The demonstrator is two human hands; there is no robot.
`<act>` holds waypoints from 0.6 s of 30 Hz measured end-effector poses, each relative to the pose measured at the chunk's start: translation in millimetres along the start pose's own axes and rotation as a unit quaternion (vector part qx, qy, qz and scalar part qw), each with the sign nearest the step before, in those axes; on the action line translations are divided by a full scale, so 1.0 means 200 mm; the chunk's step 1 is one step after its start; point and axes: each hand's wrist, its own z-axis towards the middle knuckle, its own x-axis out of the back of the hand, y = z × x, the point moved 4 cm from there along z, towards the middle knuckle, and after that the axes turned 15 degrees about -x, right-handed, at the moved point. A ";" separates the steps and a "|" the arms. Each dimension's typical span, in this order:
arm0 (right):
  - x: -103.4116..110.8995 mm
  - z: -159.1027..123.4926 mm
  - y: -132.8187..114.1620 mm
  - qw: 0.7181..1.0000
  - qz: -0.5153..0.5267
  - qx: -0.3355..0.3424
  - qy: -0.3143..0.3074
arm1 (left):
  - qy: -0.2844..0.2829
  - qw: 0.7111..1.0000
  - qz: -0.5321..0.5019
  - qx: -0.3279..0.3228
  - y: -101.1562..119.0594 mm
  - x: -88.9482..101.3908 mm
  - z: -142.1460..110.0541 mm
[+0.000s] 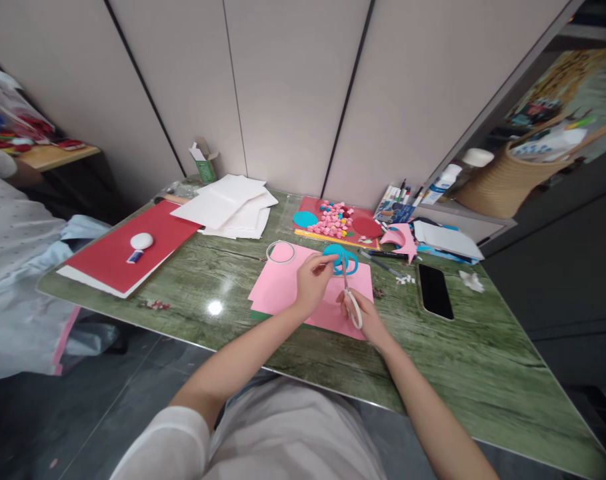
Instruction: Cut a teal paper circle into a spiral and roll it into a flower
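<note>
My left hand (313,280) pinches a piece of blue paper (336,252) above the pink sheets. White-handled scissors (353,309) are in my right hand (367,317), their blades up against the blue paper. A curved blue strip (353,264) loops out at the paper's right side; whether it is still joined cannot be made out. Beneath both hands lie pink paper sheets (277,287), with a green edge showing under them. A thin round ring (281,252) rests at their upper left corner.
A red sheet (117,247) with a white round object (141,241) lies left, beside white sheets (223,200). Small pink paper pieces (333,220) are heaped behind my hands. To the right are a phone (435,291) and pink scrap (405,240). Another person (23,267) is at far left.
</note>
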 end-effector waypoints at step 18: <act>0.00 0.01 -0.01 1.000 0.006 0.010 0.010 | -0.008 1.000 0.010 -0.002 -0.01 -0.02 -0.01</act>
